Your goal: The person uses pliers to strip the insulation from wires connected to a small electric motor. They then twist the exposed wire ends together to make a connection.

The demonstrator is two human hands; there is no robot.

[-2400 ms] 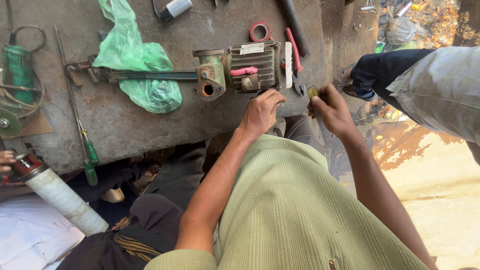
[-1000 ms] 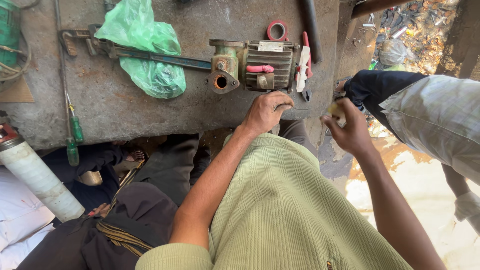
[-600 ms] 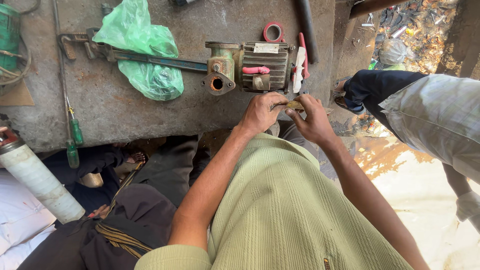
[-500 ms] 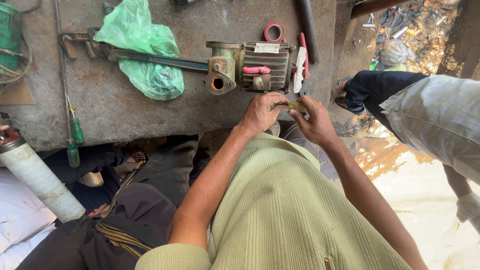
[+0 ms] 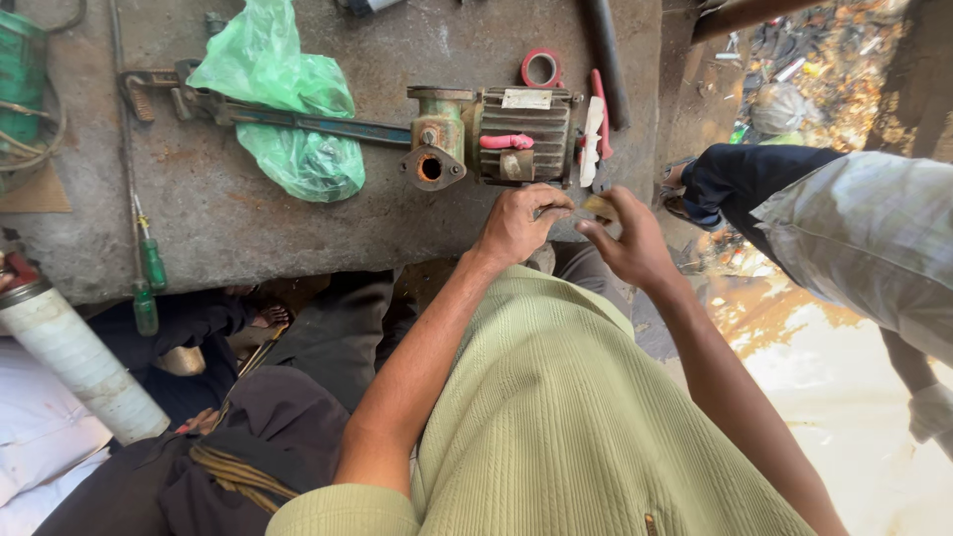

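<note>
Small yellowish part (image 5: pixel 599 205): pinched between the fingertips of both hands, just in front of the finned end of the pump motor (image 5: pixel 496 136), above the near edge of the concrete bench (image 5: pixel 248 238).

Head view, now. Left hand (image 5: pixel 518 224) curled, fingers narrowed onto the part from the left. Right hand (image 5: pixel 627 238) closed on it from the right, thumb and forefinger meeting on top. Exact shape of the part too small to tell. On the bench: pipe wrench (image 5: pixel 288 114) lying flat with its handle reaching the pump flange, green plastic bag (image 5: pixel 288 109) draped over it, red tape roll (image 5: pixel 541 68) behind the motor, green-handled screwdriver (image 5: pixel 147 268) near the front edge. White cylinder (image 5: pixel 74 362) leaning at lower left. Another person's sleeve (image 5: pixel 854 238) at right, well apart from the work.

Head view, a second earlier. Right hand held out to the side, apart from the left, part in it alone. Since then brought in beside the left hand; part now shared between both grips, close to the motor housing. Motor and tools unmoved.
</note>
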